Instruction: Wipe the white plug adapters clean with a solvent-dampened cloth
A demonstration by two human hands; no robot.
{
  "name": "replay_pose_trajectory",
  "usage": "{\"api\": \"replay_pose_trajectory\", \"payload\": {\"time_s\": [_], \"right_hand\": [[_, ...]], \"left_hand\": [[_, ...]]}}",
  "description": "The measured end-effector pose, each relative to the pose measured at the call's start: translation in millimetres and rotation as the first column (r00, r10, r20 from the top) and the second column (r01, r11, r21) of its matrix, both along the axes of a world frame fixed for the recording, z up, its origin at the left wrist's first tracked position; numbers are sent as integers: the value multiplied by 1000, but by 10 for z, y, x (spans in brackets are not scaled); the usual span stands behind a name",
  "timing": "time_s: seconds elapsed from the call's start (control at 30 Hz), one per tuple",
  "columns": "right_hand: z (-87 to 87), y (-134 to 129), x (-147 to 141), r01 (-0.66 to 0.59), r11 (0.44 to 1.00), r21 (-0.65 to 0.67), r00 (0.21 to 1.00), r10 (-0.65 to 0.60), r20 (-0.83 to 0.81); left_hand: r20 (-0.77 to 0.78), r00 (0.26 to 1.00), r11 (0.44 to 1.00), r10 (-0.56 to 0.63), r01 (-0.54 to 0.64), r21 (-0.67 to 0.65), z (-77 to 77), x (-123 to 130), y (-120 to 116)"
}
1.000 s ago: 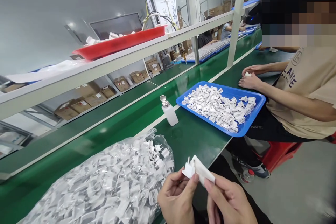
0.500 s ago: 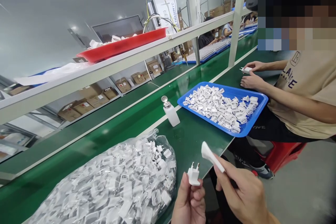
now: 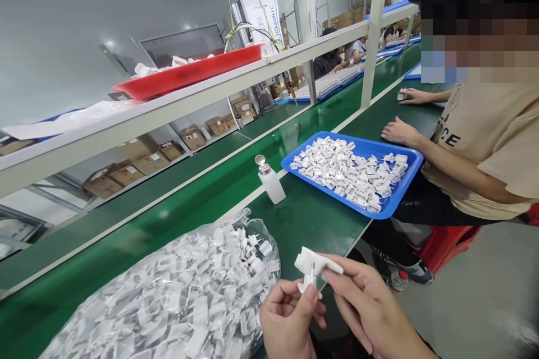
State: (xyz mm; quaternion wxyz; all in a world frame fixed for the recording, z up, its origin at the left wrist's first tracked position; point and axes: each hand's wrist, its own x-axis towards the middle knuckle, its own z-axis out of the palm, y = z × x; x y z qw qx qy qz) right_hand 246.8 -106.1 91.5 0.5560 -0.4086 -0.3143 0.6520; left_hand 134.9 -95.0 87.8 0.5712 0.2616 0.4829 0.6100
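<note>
Near the table's front edge, my left hand [image 3: 290,314] pinches a small white two-pin plug piece [image 3: 310,280], its pins pointing up. My right hand [image 3: 362,303] holds a folded white cloth [image 3: 318,262] between thumb and fingers. The cloth lies against the pins and hides part of them. Left of my hands, a clear plastic bag [image 3: 168,297] is full of white plug pieces. Beyond my hands stands a white pump bottle [image 3: 272,184] with a metal top.
A blue tray [image 3: 389,208] of white pieces sits beside a person in a beige shirt [image 3: 484,146] at the right. Above the far side runs a shelf rail [image 3: 202,87] bearing a red tray [image 3: 189,72].
The cloth in my right hand has come left and down onto the plug pins. My left hand has turned the plug slightly. The other person's hands have moved apart.
</note>
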Motion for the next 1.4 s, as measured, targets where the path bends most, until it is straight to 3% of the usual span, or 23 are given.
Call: {"api": "replay_pose_trajectory", "payload": {"time_s": [0.1, 0.17, 0.23, 0.3, 0.33, 0.4, 0.43, 0.47, 0.5, 0.57, 0.67, 0.73, 0.83, 0.9, 0.97, 1.0, 1.07, 1.1, 1.17, 1.27, 1.4], "right_hand": [[27, 72, -4, -73, 994, -80, 965, 50, -257], [2, 99, 10, -60, 993, -99, 950, 26, -312], [-47, 99, 47, 48, 998, -47, 984, -56, -171], [-99, 80, 108, 81, 976, 204, 978, -117, 172], [-119, 67, 143, 14, 923, 385, 918, -164, 361], [-140, 45, 211, -227, 721, 655, 733, -317, 602], [-142, 39, 240, -325, 622, 713, 661, -390, 641], [-141, 35, 264, -380, 561, 735, 615, -441, 654], [-139, 35, 282, -396, 545, 739, 586, -469, 661], [-136, 40, 303, -351, 595, 724, 539, -504, 675], [-134, 50, 297, -188, 659, 729, 466, -593, 657], [-128, 56, 277, -199, 637, 744, 468, -606, 644], [-116, 74, 259, -398, 568, 720, 509, -517, 688], [-120, 92, 266, -417, 574, 705, 486, -515, 706], [-135, 106, 270, -263, 662, 702, 464, -551, 694], [-146, 107, 262, -159, 722, 674, 482, -539, 691], [-170, 91, 210, -2, 840, 542, 615, -426, 663], [-184, 73, 167, 21, 887, 461, 705, -340, 622], [-210, 28, 65, -4, 933, 359, 832, -196, 519], [-239, -27, -46, -29, 900, 435, 837, -216, 502], [-240, -39, -52, -27, 726, 687, 691, -483, 538]], "left_hand": [[-140, 988, 997, 60, -52, 57, -27, -6, -6], [-230, 966, 990, 120, -98, 105, -40, -9, -22], [-350, 910, 966, 223, -157, 206, -39, -14, -42], [-476, 805, 916, 354, -195, 352, -23, -28, -61], [-532, 737, 884, 418, -195, 424, -10, -38, -68], [-611, 603, 831, 513, -168, 531, 19, -60, -73], [-633, 553, 813, 542, -154, 561, 31, -67, -72], [-642, 521, 800, 562, -146, 582, 41, -69, -68], [-641, 505, 789, 578, -145, 597, 47, -65, -63], [-621, 502, 770, 602, -160, 618, 49, -37, -49], [-580, 513, 739, 633, -179, 649, 36, 28, -38], [-545, 532, 721, 648, -198, 664, 26, 61, -42], [-530, 539, 713, 654, -206, 671, 21, 55, -60], [-561, 543, 743, 625, -192, 641, 26, 17, -70], [-558, 644, 822, 523, -210, 528, 38, -32, -68], [-508, 742, 875, 439, -223, 430, 45, -54, -62], [-275, 934, 964, 226, -175, 198, 63, -82, -42], [-121, 985, 989, 125, -113, 99, 72, -88, -30], [151, 988, 1000, -14, 17, -16, 90, -84, -10], [400, 913, 986, -83, 134, -101, 93, -79, 0], [548, 831, 965, -97, 214, -154, -6, -139, 0]]}}
